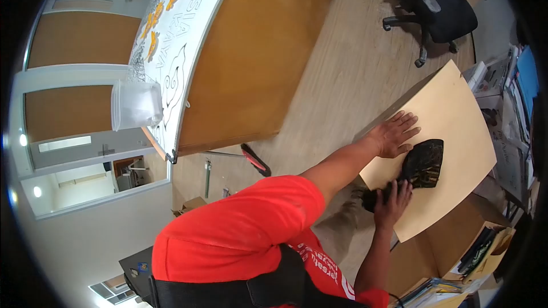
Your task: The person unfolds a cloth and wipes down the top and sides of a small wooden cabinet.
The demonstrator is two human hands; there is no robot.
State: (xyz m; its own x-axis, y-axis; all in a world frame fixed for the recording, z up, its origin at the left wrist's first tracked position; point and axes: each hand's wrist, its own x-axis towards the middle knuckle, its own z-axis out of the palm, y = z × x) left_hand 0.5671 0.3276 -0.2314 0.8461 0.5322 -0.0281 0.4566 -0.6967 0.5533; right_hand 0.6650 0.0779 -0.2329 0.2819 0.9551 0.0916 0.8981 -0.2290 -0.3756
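A pale tan, box-like piece [462,120] with a smooth broad face is in front of me at the right. My left hand [393,136] lies flat on it near its upper left edge, fingers spread and holding nothing. A shiny black flared thing [423,162] with some yellowish marks rests on the same face; I cannot make out its kind. My right hand [393,204] is over its narrower lower left part, fingers curled onto it. A dark, rough patch shows left of that hand, and whether it belongs to the black thing is unclear.
A white-topped table [197,40] with orange shapes and drawn lettering holds a clear plastic tub [137,105]. An office chair [434,5] stands at upper right. Papers [514,97] are stacked at far right. Open cardboard boxes [451,245] with folders lie below. A red-and-black brush-like thing [256,161] lies left.
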